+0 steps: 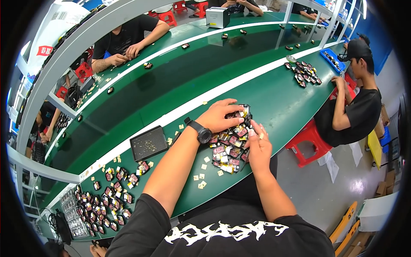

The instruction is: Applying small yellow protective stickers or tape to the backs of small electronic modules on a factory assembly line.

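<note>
A heaped pile of small black electronic modules (229, 150), with reddish-pink faces and yellow and white patches, lies on the green table before me. My left hand (219, 116), a black watch on its wrist, reaches over the far end of this heap. Its fingers are spread and touch the top modules. Against the right side of the pile rests my right hand (259, 150), fingers extended and somewhat cupped. A small pale-yellow piece shows at its fingers. Both palms are hidden, so anything beneath them cannot be made out.
Left of my left forearm are a black tray (149, 144) with small bits in it, more modules (109, 201) and clear plastic trays (73, 214). Pale-yellow squares (202, 176) lie scattered. A dark conveyor belt (171, 81) runs beyond. A seated person (359, 103) is at right, near another module heap (303, 73).
</note>
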{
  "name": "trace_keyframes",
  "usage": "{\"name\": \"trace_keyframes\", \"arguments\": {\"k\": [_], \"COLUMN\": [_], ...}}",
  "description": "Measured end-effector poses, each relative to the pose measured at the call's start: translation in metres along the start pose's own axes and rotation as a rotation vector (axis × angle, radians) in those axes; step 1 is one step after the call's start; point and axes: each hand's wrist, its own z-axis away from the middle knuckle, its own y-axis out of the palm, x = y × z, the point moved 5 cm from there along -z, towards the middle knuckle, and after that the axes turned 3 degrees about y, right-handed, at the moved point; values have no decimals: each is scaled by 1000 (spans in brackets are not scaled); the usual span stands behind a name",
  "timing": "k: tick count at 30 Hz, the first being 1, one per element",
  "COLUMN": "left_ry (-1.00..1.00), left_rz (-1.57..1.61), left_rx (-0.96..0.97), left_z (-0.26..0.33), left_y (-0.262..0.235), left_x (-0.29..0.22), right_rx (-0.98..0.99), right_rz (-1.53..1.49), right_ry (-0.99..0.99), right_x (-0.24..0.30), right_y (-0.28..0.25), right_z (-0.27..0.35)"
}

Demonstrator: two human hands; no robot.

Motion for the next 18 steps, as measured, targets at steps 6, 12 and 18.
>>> {"name": "trace_keyframes", "arguments": {"k": [6,12,18], "left_ry": [-135,-168,-337], "left_rz": [-82,-149,-111], "left_rx": [-81,-127,-141], "left_z": [16,63,109], "left_y": [-19,-46,-51], "left_x": [2,-44,-63], "right_rx": [-188,-251,-312], "right_rz": [-358,-531,-765], "right_ry": [28,157,286], "right_x": [2,-15,-31], "right_y": [-17,-38,-46], "right_z": [2,-7,-7]}}
